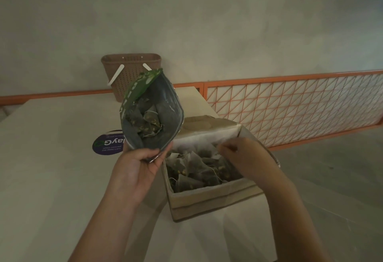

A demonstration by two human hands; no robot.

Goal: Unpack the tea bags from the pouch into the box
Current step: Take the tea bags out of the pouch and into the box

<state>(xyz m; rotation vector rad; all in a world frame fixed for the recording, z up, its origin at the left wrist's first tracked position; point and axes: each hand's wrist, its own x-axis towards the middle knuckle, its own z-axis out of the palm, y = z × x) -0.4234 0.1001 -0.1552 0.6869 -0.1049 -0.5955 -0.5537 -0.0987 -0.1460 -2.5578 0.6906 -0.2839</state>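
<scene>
Tea bags (148,119) were seen inside the pouch (165,104), gripped low by the left hand (135,167) beside the box (207,197), while the right hand (246,156), fingers curled, grasp unclear, was lowered there; spillage was judged likely if tilted.

Dim, greenish, soft light throughout; wide-angle bending at edges, slight blur.

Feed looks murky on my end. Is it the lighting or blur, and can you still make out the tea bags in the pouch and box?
Head view: dim, flat light with a greenish cast, no glare; wide-angle bend shows in the orange railing. Tea bags read as dark shapes in the pouch held by the left hand and in the box; the right hand over the box is slightly soft.
</scene>
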